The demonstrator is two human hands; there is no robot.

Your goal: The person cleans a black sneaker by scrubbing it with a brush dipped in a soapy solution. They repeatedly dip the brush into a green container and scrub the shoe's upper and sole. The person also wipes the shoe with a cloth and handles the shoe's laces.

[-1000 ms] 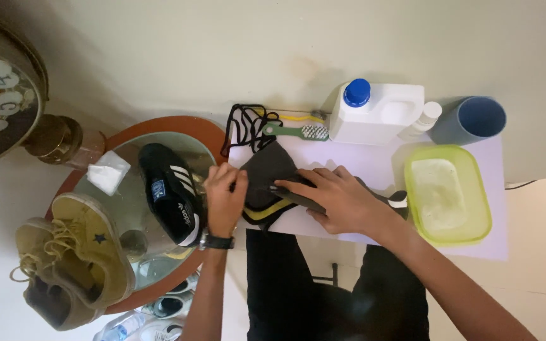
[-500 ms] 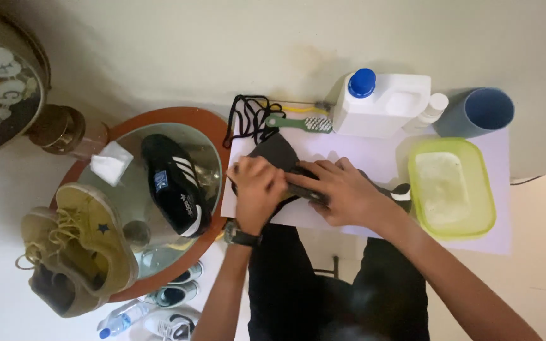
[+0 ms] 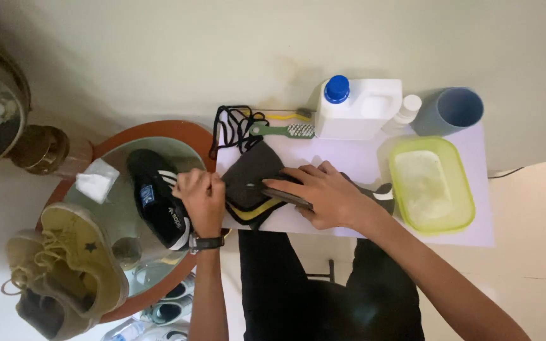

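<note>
- Head view: right hand [image 3: 327,196] lies flat, fingers extended, pressing the dark shoe [image 3: 257,186] onto the table [image 3: 349,158].
- Left hand [image 3: 202,199], beside the shoe, is curled, apparently gripping its edge; keep pressure steady.

The left hand [image 3: 201,201] is closed in a fist at the edge of a dark grey shoe insole with a yellow underside [image 3: 252,183], its knuckles just beside a black sneaker with white stripes [image 3: 158,197]. The right hand [image 3: 323,194] lies flat on the insole, fingers [image 3: 295,173] spread. Beyond those fingertips lie a green-handled brush [image 3: 282,131], tangled black laces [image 3: 238,124] and a white plastic jug with a blue cap [image 3: 356,107].
</note>
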